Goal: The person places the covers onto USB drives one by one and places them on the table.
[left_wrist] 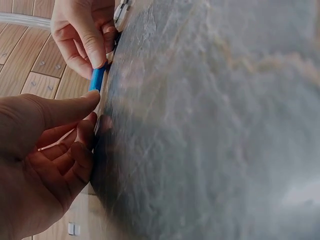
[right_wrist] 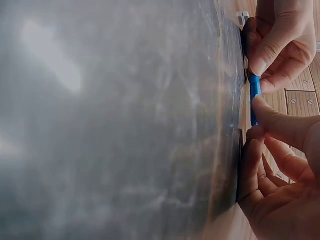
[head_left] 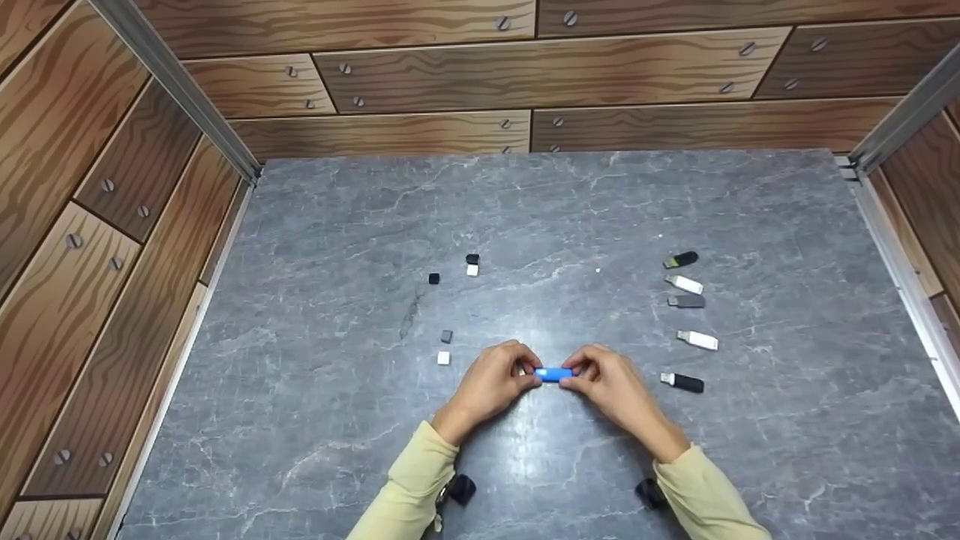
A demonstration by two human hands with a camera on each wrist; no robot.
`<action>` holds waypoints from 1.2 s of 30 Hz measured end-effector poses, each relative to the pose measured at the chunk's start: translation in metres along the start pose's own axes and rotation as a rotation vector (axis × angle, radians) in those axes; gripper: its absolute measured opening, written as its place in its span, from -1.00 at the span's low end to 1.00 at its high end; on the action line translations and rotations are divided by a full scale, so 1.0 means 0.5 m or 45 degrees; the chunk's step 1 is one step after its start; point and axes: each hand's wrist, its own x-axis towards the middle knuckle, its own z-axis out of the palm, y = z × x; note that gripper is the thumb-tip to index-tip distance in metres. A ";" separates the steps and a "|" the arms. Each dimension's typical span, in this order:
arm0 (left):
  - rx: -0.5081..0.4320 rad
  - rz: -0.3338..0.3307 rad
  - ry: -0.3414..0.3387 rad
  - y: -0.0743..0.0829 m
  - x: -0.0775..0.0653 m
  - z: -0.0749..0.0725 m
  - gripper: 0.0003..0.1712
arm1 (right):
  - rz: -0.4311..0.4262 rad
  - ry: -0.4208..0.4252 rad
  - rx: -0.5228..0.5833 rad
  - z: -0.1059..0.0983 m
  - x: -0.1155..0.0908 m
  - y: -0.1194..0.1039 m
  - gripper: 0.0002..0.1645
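Observation:
Both hands pinch one small blue USB stick (head_left: 553,374) between thumb and fingers, low over the grey marbled table (head_left: 337,450). My left hand (head_left: 495,379) grips its left end, and my right hand (head_left: 609,382) grips its right end. In the left wrist view the blue stick (left_wrist: 97,79) spans the gap between the two thumbs. The right wrist view also has the blue stick (right_wrist: 255,90), its ends covered by fingertips.
Right of the hands, several uncapped USB sticks lie in a column, among them a black one (head_left: 682,382) and a white one (head_left: 697,340). Small loose caps lie to the left, including a white cap (head_left: 444,358) and a grey cap (head_left: 447,336). Wood-patterned panels (head_left: 450,75) surround the table.

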 end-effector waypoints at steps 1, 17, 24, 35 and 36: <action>0.013 -0.003 -0.001 0.000 0.000 0.000 -0.86 | -0.011 -0.002 -0.006 0.000 0.000 -0.001 -0.78; 0.033 0.031 -0.019 -0.001 0.004 -0.001 -0.83 | -0.076 -0.014 -0.041 -0.002 -0.001 -0.008 -0.80; -0.034 0.034 -0.053 -0.007 0.005 -0.003 -0.80 | -0.102 -0.001 -0.034 0.000 -0.002 -0.005 -0.79; -0.228 0.006 -0.104 -0.009 0.008 -0.020 -0.79 | -0.076 -0.033 0.002 -0.002 -0.001 -0.005 -0.75; -0.245 -0.004 -0.096 -0.009 0.009 -0.023 -0.79 | -0.076 -0.034 0.012 -0.002 -0.001 -0.005 -0.74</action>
